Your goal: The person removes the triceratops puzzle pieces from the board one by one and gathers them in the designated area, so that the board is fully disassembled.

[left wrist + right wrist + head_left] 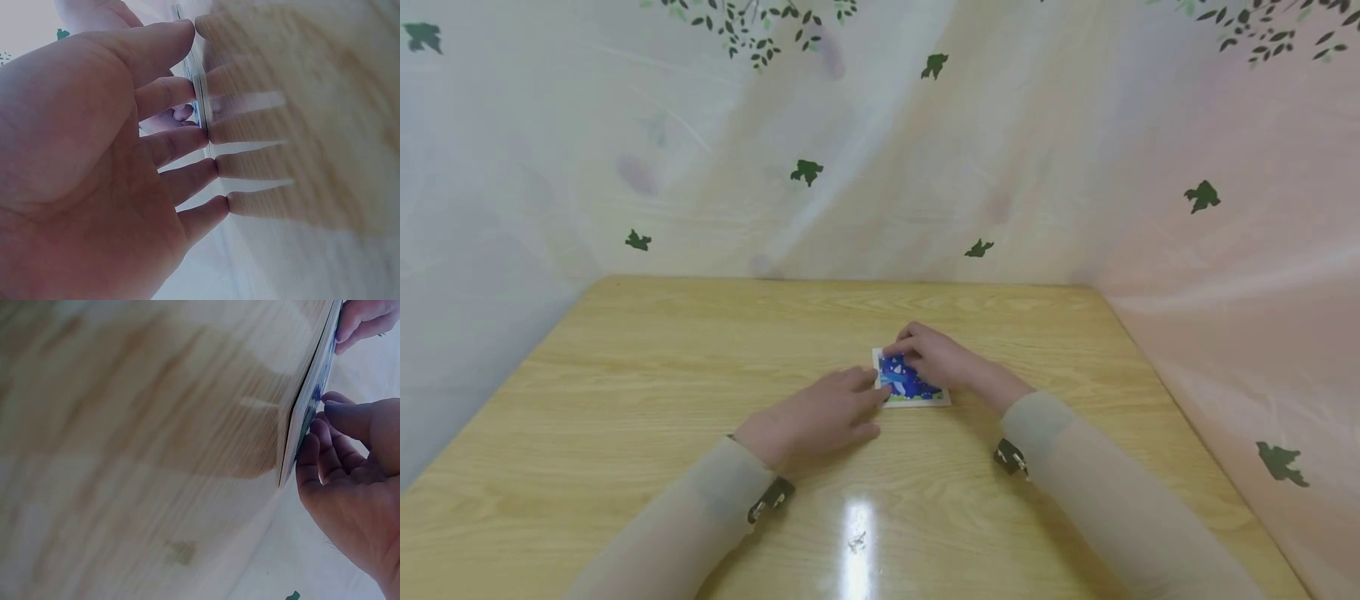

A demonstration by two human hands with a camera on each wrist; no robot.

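A small square card (910, 386) with a blue picture and a white border lies flat on the wooden table (625, 383). My left hand (820, 417) lies palm down with straight fingers, its fingertips (203, 134) touching the card's left edge (199, 94). My right hand (936, 357) rests on top of the card, its fingers (312, 450) bent and pressing on the blue face. In the right wrist view the card (309, 406) shows edge-on, thin and flat against the wood.
A pale curtain (880, 167) printed with dark green leaves and birds closes in the table on the back, left and right. A light glare (857, 533) shines on the wood near the front edge.
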